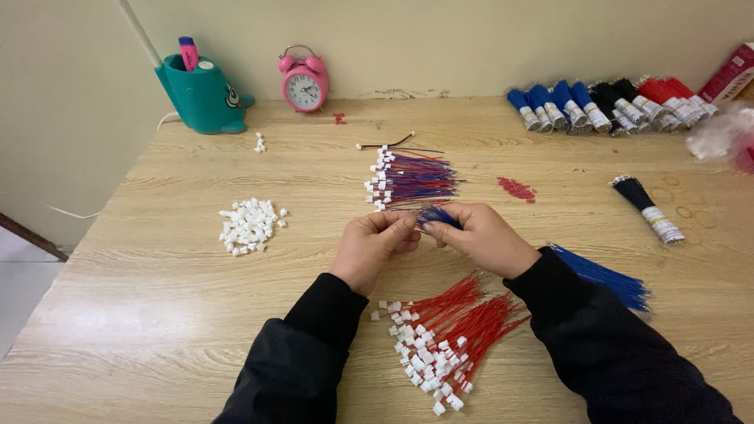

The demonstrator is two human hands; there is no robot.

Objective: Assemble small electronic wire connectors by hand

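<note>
My left hand and right hand together over table, both pinched on blue wires. Keep ends even; finished pile just beyond, 1 red pile near wrists.

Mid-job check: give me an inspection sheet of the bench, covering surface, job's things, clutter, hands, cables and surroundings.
Surface: wooden table, light grain.
Job's things: blue wires pinched between both hands; red wires with white connectors near the sleeves; finished red-and-blue pile behind the hands; heap of white connectors; loose blue wire bundle at the right sleeve.
Clutter: taped wire bundles by the wall; black bundle; small red bits.
Hands: left hand and right hand closed on the blue wires.
Cables: white cord off the left table edge.
Surroundings: pink alarm clock, teal pen holder, plain wall.
</note>
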